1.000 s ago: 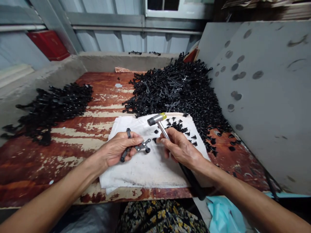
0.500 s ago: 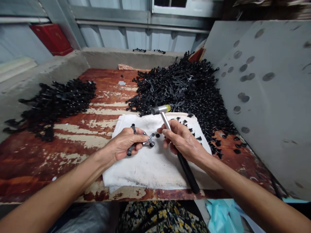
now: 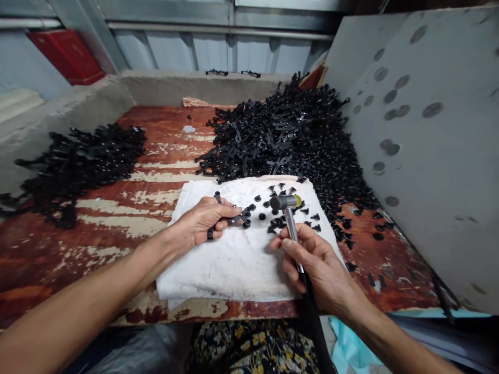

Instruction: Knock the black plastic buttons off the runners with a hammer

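While the left hand (image 3: 208, 218) pinches it between thumb and fingers, the black part (image 3: 236, 218) sits just above the cloth (image 3: 234, 272), at about 11 o'clock from the cloth's middle, its jointed end toward 3 o'clock. The right hand (image 3: 315, 259), at 4 o'clock, is wrapped loosely around the hammer (image 3: 290, 226); the hammer's dark face points to 9 o'clock, its yellow one to 3, and its handle runs down toward 5. Small black studs (image 3: 278, 223) lie scattered on the cloth at 1 o'clock, some near the part.

Beyond the cloth, on the worn red bench (image 3: 156, 226), a large heap (image 3: 280, 130) of black pieces fills 12 to 2 o'clock, and a small heap (image 3: 86, 156) lies at 10. A spotted board (image 3: 429, 156) stands at 2 o'clock; a red box (image 3: 68, 56) is far off at 10.
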### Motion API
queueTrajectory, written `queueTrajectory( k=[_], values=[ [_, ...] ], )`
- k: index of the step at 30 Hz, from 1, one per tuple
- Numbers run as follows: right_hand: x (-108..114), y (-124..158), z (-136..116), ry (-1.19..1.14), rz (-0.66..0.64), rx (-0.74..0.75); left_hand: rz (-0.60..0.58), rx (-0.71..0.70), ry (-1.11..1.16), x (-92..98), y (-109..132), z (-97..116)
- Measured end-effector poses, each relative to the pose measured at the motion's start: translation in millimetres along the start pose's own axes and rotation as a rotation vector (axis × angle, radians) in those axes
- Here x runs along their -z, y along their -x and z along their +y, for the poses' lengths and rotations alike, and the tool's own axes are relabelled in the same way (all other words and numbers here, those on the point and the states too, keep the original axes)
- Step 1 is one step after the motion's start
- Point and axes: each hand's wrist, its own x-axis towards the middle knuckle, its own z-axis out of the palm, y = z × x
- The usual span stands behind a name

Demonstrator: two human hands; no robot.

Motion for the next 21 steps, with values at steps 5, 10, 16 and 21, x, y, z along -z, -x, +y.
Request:
queueTrajectory(
  k=[5, 10, 16, 21],
  values=[
    [2.2, -1.2, 4.7, -0.026, -0.016, -0.005, -0.024, 0.015, 0.003, 1.2, -1.6, 0.7],
    [3.3, -1.5, 5.5, -0.034, -0.024, -0.006, -0.021, 0.006, 0.003, 2.1, -2.1, 0.6],
    [4.4, -2.0, 5.9, -0.035, -0.029, -0.003, -0.023, 0.015, -0.006, 1.2, -1.5, 1.4],
    [3.8, -1.4, 6.3, -0.034, -0.034, -0.014, -0.020, 0.028, -0.003, 0.0, -1.8, 1.8]
  ],
)
